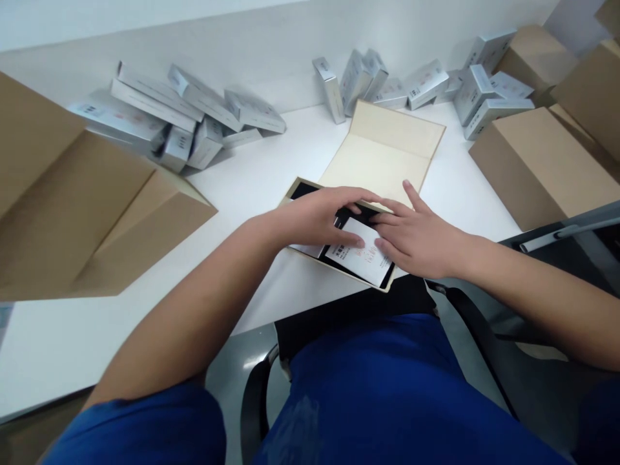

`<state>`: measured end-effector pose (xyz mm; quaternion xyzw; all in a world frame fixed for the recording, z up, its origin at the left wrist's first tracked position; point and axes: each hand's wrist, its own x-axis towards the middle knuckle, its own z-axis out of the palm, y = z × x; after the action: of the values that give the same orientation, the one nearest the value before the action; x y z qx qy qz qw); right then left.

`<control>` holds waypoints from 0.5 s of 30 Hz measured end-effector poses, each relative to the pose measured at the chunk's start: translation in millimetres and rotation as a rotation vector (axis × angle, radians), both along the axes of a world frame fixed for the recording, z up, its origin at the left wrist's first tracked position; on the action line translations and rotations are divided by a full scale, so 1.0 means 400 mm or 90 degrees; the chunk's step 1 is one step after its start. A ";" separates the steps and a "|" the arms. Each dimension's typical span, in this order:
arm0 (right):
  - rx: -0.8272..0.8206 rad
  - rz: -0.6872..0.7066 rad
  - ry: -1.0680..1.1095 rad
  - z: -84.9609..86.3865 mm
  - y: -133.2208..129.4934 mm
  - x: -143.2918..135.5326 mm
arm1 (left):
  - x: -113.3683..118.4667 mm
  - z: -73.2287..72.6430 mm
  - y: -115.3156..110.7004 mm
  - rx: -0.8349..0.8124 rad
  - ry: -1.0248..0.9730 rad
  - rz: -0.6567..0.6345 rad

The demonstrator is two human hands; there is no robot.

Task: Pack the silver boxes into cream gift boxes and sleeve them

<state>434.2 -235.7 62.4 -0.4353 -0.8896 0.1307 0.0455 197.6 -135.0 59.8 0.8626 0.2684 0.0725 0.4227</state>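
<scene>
An open gift box [358, 279] with a black inside and a cream lid [382, 158] folded back lies near the table's front edge. In its right part sits a white box [361, 252] with printed characters. Another white box [310, 249] shows partly at the left, under my left wrist. My left hand [332, 216] is over the gift box, thumb on the printed white box, fingers curved above its far side. My right hand [414, 236] rests at the right end with its fingers spread, touching the same white box. Neither hand grips anything.
Silver-white boxes [208, 110] are piled at the back left, and more [356, 81] lean along the back wall. Large brown cartons stand at the left [121, 226] and right [542, 161] of the white table [203, 258]. A chair [469, 316] is below its front edge.
</scene>
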 end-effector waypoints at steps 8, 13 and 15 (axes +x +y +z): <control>-0.039 0.008 0.054 -0.019 0.005 0.012 | -0.100 0.023 -0.062 0.246 0.149 0.022; -0.043 0.030 0.203 -0.019 0.054 0.015 | -0.067 0.030 -0.059 0.268 0.284 -0.011; 0.015 0.008 0.261 -0.033 0.085 0.036 | -0.052 0.033 -0.054 0.269 0.310 -0.022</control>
<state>448.7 -201.8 49.2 -0.3934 -0.8659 0.2064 0.2299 176.7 -156.8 73.2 0.9277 0.3261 -0.0891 0.1585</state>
